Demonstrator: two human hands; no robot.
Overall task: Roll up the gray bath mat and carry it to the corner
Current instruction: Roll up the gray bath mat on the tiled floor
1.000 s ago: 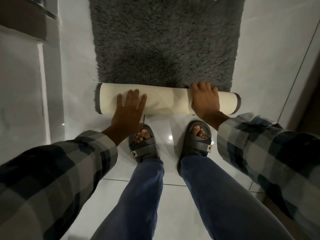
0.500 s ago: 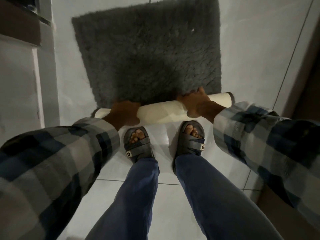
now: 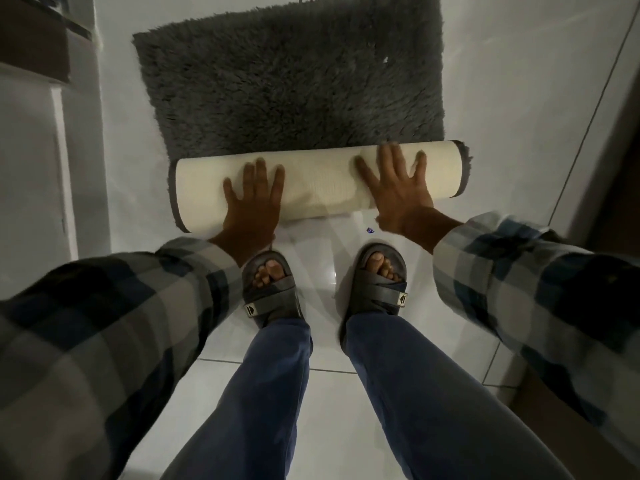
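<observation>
Half rolled already, gray bath mat [image 3: 294, 88] lying on the white tile floor [image 3: 519, 81], with the rolled part [image 3: 322, 183] showing its cream backing and sitting at the near edge, right in front of the toes. Shaggy flat part stretching away beyond the roll, one tiny white speck sitting in the pile near the far right corner.

Pressing down on the roll with both palms, nothing gripped. Left hand [image 3: 252, 199] lying flat on the left half, fingers spread and pointing forward. Right hand [image 3: 398, 188] lying flat on the right half, fingers splayed wide, a bit blurry. Dark fuzzy pile peeking out at both ends of the roll.

Standing just behind it in gray slide sandals [image 3: 270, 289], blue jeans [image 3: 398, 393] and plaid sleeves [image 3: 104, 323] filling the lower view. Small bluish scrap [image 3: 370, 230] lying on the tile just beside the right wrist. White wall or cabinet edge [image 3: 62, 168] running along the left side.
</observation>
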